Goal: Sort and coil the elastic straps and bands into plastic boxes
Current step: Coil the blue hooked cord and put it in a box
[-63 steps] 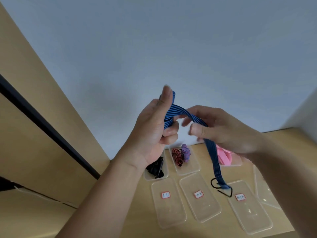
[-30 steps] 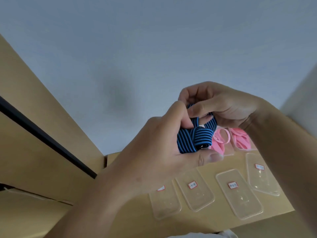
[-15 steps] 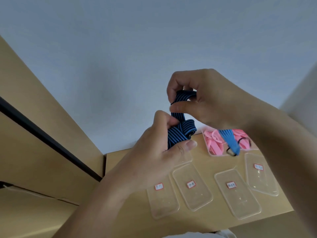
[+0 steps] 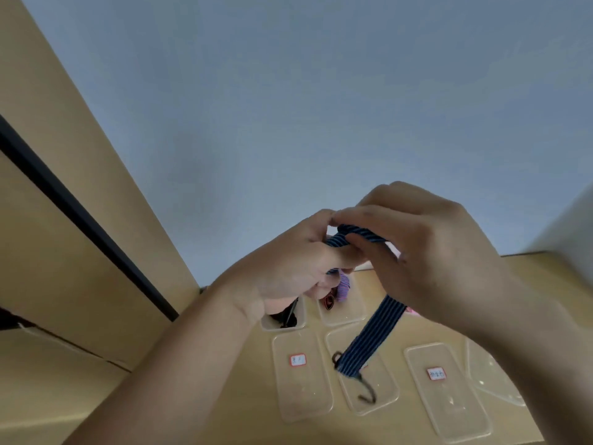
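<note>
both the left hand and right hand are pinching the blue striped strap above the tabletop; its hooked tail is dangling, and the elastic is likely springing loose if either pinch is slackening.

A pale blue wall rises behind the tan wooden tabletop.

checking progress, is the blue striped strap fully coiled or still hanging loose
Partly loose: both hands grip its top, while the strap tail and hook dangle.
</note>
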The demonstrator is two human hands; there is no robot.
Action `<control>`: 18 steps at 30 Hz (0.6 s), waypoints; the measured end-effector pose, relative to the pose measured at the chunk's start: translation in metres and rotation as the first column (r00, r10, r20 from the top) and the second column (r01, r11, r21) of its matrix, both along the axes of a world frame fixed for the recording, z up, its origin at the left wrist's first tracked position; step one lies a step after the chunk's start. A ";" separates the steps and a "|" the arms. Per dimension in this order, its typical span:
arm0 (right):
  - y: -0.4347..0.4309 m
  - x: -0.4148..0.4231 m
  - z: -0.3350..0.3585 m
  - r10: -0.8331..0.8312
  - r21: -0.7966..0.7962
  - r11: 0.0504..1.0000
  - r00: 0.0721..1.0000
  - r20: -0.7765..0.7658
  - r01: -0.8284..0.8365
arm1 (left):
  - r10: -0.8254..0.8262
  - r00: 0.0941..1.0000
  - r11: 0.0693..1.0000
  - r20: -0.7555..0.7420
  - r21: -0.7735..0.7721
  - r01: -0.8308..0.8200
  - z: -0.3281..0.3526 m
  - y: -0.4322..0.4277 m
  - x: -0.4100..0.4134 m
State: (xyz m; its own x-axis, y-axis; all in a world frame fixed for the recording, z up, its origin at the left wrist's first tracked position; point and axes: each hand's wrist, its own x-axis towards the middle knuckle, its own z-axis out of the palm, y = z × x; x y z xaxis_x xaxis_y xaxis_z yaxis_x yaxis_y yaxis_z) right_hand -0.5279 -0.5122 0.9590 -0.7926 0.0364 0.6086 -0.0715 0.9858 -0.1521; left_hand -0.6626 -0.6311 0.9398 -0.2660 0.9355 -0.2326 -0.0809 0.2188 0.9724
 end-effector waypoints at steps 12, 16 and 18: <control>-0.007 0.013 -0.033 -0.262 -0.079 0.965 0.928 -0.263 0.250 | -0.131 0.936 0.990 0.326 0.095 0.106 0.010 -0.001 -0.024; -0.006 0.011 -0.047 -0.290 -0.035 0.955 0.897 -0.335 0.296 | -0.162 0.902 0.985 0.401 0.121 0.123 0.008 0.000 -0.025; -0.008 0.008 -0.054 -0.305 -0.052 0.950 0.882 -0.359 0.307 | -0.200 0.883 0.978 0.425 0.140 0.154 0.007 0.000 -0.026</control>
State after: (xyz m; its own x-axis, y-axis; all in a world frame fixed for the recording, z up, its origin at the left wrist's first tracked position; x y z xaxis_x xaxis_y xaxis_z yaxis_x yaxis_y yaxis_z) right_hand -0.5201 -0.5200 0.9051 -0.4712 0.2371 0.8496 0.1850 0.9683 -0.1677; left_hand -0.6882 -0.6309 0.9473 0.0125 0.9817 -0.1898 -0.4696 0.1733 0.8657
